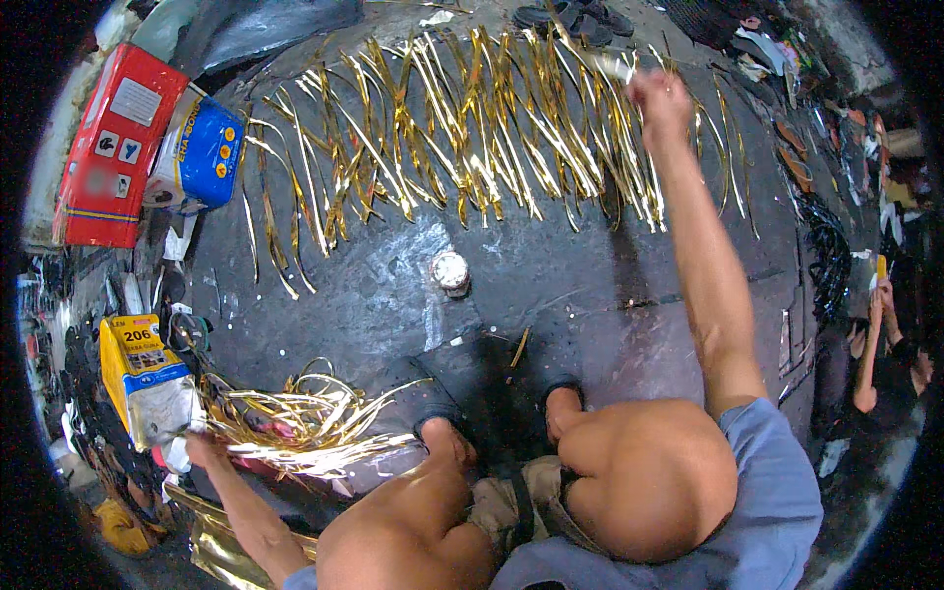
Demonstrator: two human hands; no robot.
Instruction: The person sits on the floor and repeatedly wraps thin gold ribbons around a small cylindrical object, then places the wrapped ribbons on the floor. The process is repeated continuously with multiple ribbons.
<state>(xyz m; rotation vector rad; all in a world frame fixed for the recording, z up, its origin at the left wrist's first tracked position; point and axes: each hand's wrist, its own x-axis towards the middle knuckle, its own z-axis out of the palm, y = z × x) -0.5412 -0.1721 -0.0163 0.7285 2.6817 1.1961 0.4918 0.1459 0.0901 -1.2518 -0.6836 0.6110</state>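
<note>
My right hand [661, 106] is stretched far forward over the right part of a row of gold strips [472, 128] laid side by side on the dark floor. Its fingers are closed on a slim pale stick-like tool [608, 65], smeared by motion. At the lower left, my left hand [203, 450] is closed by the bottom corner of a yellow can [138, 359] with a whitish, smeared lower part. A small white object [177, 455] shows beside the fingers; what they grip is hidden. Close to this hand lies a loose heap of gold strips [305, 418].
A small round pot with a white top [450, 271] stands mid-floor. Red [110, 147] and blue [200, 152] containers stand at the far left. Sandals [580, 22] lie at the back. Black coils [828, 251] and another person's arms [873, 334] are at the right.
</note>
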